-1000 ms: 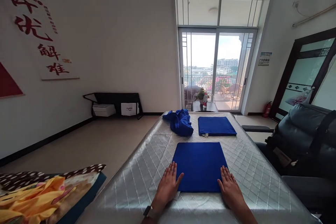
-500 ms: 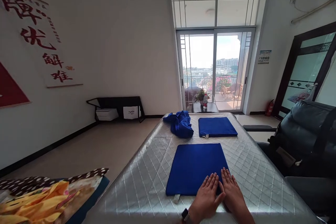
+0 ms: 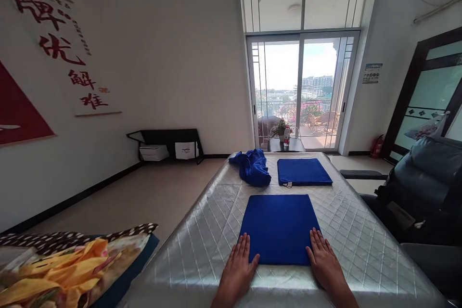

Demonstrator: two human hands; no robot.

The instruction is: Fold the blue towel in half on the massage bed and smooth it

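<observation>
A folded blue cloth (image 3: 279, 226) lies flat in a near-square on the table, close to me. At its near left corner rests my left hand (image 3: 238, 265), flat with the thumb apart from the fingers. My right hand (image 3: 325, 259) lies along the near right edge, also flat and holding nothing. Farther back on the right is a stack of folded blue cloth (image 3: 304, 172) with a small white tag at its front. To the left of that stack sits a crumpled blue cloth (image 3: 254, 167).
The table (image 3: 202, 245) has a silvery quilted cover. A dark armchair (image 3: 429, 178) stands close on the right. Yellow and patterned fabrics (image 3: 72, 269) are heaped at the lower left. Beyond the table's far end, a bottle (image 3: 286, 136) and a plant stand on a small table.
My left hand has moved left, from beside my right hand to the cloth's near left corner. My right hand stays at the right edge. The view has shifted slightly.
</observation>
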